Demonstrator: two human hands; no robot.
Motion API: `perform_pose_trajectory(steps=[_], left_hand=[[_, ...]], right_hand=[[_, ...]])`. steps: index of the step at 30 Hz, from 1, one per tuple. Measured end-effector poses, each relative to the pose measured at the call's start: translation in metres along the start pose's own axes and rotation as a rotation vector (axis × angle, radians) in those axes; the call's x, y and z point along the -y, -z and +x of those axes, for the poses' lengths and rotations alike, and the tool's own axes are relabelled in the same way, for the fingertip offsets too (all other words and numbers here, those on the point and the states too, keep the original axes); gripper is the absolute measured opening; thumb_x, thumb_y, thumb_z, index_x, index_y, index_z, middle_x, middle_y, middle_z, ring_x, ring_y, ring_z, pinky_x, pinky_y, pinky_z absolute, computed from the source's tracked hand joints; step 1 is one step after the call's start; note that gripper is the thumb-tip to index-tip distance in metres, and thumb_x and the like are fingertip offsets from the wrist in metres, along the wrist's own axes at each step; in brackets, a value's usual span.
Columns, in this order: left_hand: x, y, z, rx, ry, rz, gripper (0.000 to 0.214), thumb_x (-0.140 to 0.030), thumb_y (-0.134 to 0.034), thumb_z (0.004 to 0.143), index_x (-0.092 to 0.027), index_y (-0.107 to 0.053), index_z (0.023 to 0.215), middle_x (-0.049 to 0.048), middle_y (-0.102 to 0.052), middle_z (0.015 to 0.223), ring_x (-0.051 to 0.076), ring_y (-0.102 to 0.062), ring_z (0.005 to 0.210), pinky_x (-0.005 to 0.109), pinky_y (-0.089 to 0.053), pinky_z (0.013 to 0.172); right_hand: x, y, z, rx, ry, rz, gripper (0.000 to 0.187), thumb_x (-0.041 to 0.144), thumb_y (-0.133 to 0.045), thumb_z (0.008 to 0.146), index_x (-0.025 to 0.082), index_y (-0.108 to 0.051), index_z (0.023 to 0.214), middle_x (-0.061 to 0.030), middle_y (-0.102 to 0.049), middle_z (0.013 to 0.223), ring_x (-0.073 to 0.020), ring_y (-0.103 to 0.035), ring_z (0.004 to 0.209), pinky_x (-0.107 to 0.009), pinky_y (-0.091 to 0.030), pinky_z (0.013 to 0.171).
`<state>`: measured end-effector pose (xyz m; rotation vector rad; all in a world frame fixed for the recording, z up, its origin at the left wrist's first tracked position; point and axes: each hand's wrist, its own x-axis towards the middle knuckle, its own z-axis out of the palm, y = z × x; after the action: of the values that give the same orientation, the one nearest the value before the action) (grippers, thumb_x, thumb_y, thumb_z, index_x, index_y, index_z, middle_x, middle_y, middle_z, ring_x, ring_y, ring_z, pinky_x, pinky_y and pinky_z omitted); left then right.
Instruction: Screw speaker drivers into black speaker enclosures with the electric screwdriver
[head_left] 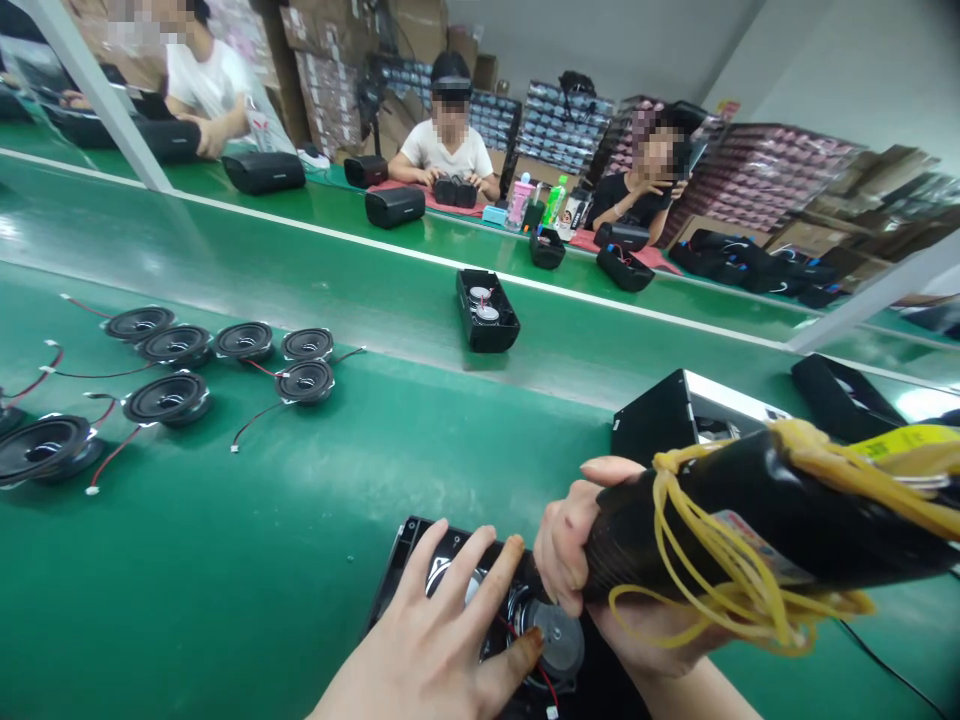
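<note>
My right hand [574,545] is wrapped round a black electric screwdriver [720,500] with yellow rubber bands tied about its body. Its tip is hidden behind my fingers, over the speaker housing. My left hand [442,630] lies spread across the black speaker housing [394,570], fingers apart, steadying nothing visible in its grasp. Between thumb and screwdriver shows a round speaker driver [555,640] with its magnet side up. A red wire ending in a white plug [553,712] hangs from it. A second driver is partly covered by my left fingers.
Several loose speaker drivers [169,398] with wires lie on the green bench at left. Another housing [487,312] sits on the green belt ahead. A black box [652,415] stands behind the screwdriver. Co-workers [450,150] sit across the line, among bottles and speakers.
</note>
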<state>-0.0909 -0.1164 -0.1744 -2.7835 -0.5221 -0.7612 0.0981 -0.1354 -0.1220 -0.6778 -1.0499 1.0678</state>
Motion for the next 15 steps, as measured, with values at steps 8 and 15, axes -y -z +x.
perform_pose_trajectory(steps=[8, 15], left_hand=[[-0.002, -0.010, -0.009, 0.000, 0.020, -0.037, 0.037, -0.055, -0.061, 0.104, -0.047, -0.064, 0.141, 0.0054, -0.064, 0.145, 0.029, -0.051, 0.138, 0.054, -0.014, 0.128], [0.001, 0.000, 0.000, -0.017, 0.013, -0.032, 0.026, -0.055, -0.064, 0.103, -0.045, -0.072, 0.125, 0.0026, -0.068, 0.137, 0.026, -0.053, 0.135, 0.049, -0.009, 0.131]], right_hand=[[-0.001, -0.008, 0.005, 0.018, -0.007, 0.015, 0.037, 0.067, -0.065, 0.101, 0.036, -0.078, 0.116, 0.0024, -0.056, 0.067, -0.0119, -0.042, 0.040, -0.022, -0.040, 0.037], [-0.008, 0.003, -0.002, 0.059, -0.085, 0.118, 0.054, 0.077, -0.078, 0.087, 0.033, -0.078, 0.118, 0.0008, -0.060, 0.070, -0.0123, -0.047, 0.044, -0.023, -0.041, 0.038]])
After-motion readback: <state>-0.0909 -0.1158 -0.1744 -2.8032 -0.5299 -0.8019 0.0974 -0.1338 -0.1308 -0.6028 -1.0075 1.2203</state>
